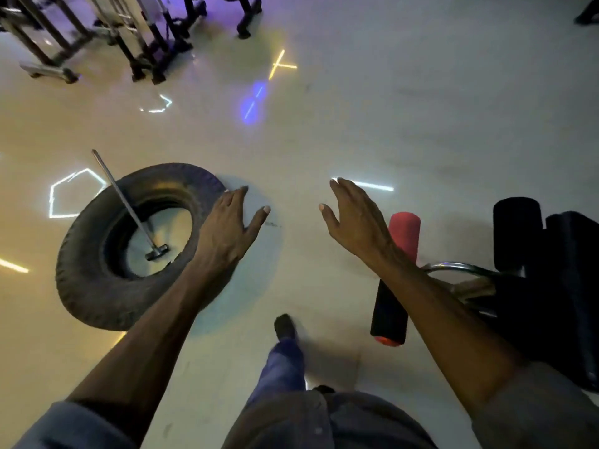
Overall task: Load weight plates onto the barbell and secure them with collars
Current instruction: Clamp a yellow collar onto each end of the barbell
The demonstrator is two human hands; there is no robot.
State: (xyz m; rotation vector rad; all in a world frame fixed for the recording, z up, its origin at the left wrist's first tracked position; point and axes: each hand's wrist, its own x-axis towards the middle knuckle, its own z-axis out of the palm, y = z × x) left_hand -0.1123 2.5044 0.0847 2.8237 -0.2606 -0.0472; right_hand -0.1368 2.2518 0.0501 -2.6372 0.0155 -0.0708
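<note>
We see left hand (230, 218) and right hand (351, 212) outstretched, fingers straight, holding nothing; tyre (97, 270) left.

Counts, head view:

- Hands: 2, left hand (231, 218) and right hand (355, 215), both with fingers straight, holding nothing.
- Tyres: 1, tyre (97, 286), flat on floor (421, 108).
- Sledgehammers: 1, sledgehammer (129, 205), head inside tyre opening, handle leaning over rim.
- Foam rollers: 1 red-and-black foam roller (393, 286) on a bench frame (551, 286); further black pads at right, number unclear.
- Feet visible: 1, shoe (285, 326).
- Racks at top left: blurred, count not determinable.
</note>
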